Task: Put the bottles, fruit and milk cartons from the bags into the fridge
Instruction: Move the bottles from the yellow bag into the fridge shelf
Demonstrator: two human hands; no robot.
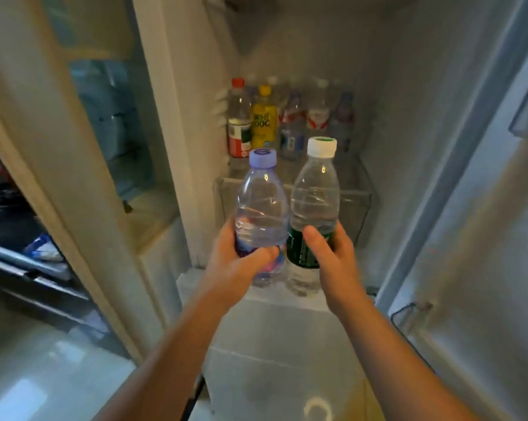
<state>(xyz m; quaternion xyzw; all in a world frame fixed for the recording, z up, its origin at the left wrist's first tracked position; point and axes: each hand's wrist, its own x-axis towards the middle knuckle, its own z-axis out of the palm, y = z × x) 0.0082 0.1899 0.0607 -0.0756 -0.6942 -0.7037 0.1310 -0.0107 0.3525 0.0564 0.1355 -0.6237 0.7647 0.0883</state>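
Letters "OOC" on yellow bottle [264, 118]

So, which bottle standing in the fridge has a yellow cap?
The yellow bottle, second from the left, beside the red-capped bottle. No other there has a yellow cap or label.

Back bottles [318, 113]: at 12 o'clock, blurry, their labels too small to read.
Purple-cap bottle [261, 208]: label partly hidden under the left hand [235, 265].
White-cap bottle [315, 192]: green label partly hidden by the right hand [335, 256].
Dark things [4, 214]: at 9 o'clock, blurry, cut off by the edge.
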